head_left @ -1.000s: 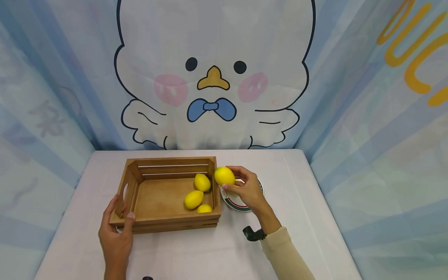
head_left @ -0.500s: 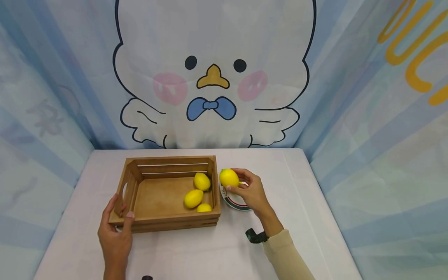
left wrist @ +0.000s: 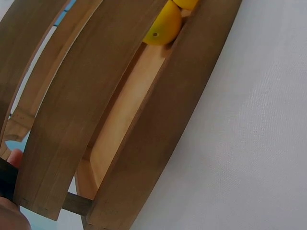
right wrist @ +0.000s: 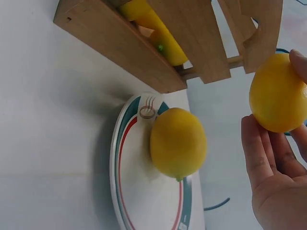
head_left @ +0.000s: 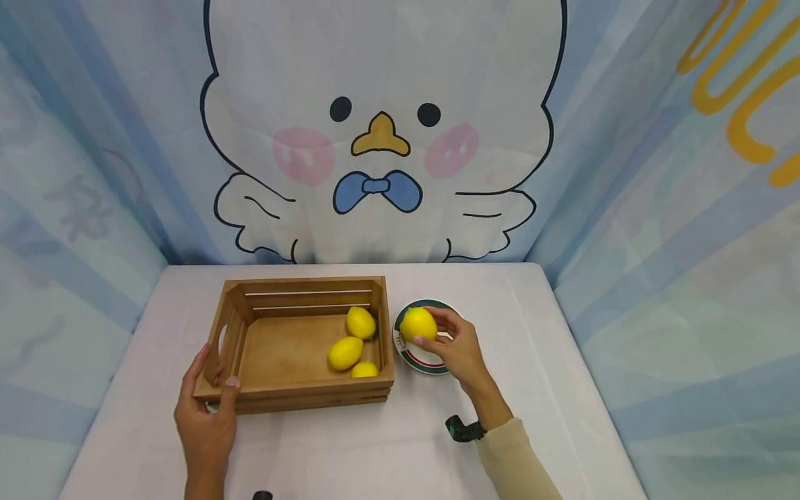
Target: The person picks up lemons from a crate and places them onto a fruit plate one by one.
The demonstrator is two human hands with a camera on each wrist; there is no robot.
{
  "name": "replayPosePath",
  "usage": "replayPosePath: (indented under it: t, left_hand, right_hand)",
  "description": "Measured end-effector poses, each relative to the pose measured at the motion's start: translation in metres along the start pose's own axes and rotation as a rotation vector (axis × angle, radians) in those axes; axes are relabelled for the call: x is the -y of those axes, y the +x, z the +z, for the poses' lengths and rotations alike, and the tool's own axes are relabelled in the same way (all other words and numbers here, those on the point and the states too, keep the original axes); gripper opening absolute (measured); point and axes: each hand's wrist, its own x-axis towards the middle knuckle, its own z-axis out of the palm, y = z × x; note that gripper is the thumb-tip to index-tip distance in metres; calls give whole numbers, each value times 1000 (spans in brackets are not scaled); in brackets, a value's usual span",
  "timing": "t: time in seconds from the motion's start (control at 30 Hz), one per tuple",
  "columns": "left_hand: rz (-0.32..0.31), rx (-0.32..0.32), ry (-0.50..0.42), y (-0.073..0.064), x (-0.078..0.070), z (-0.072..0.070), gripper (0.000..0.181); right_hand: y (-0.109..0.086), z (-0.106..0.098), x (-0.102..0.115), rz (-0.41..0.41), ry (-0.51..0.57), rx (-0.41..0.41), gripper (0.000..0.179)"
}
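My right hand (head_left: pixel 461 354) pinches a yellow lemon (head_left: pixel 418 325) between thumb and fingers, over the white plate (head_left: pixel 428 366) with its green and red rim bands. In the right wrist view a second lemon (right wrist: pixel 177 142) lies on that plate, hidden behind the held one in the head view. At the near left corner of a slatted wooden crate (head_left: pixel 281 347), my left hand (head_left: pixel 207 423) grips the end, thumb on the front edge and fingers at the side. Three lemons (head_left: pixel 346 354) are visible inside, toward the crate's right end; the front slat partly hides one.
A white cloth covers the table (head_left: pixel 512 333). The plate stands close beside the crate's right end. Behind and at both sides hang printed curtains (head_left: pixel 375 236). A dark wrist camera (head_left: pixel 464 429) sits on the right wrist, near the sleeve.
My right hand has drawn the lemon away from the crate's right edge, rightward and slightly toward me, over the plate. The left hand and crate stay put.
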Motion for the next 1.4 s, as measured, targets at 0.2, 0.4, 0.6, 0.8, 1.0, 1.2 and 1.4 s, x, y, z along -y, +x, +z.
replayPosePath:
  t: [0.2, 0.4, 0.6, 0.8, 1.0, 1.2, 1.4]
  left_hand:
    - [0, -11, 2, -1, -1, 1, 72]
    - [13, -10, -1, -1, 0, 0, 71]
    - [5, -13, 9, -1, 2, 1, 72]
    - [-9, -19, 11, -1, 2, 2, 73]
    - [-13, -14, 27, -1, 1, 3, 72]
    - [-17, -12, 38, -2, 1, 4, 71]
    - [4, -26, 38, -2, 1, 4, 70]
  right_hand:
    - [-3, -3, -9, 16, -15, -22, 56]
    - [-7, -5, -17, 43, -10, -51, 57]
    - [-10, -8, -23, 59, -3, -60, 57]
    - [-14, -9, -29, 74, -6, -72, 56]
    - [-16, -9, -39, 85, 3, -72, 56]
    - [-17, -8, -48, 100, -1, -79, 56]
    - [-16, -8, -56, 117, 20, -74, 56]
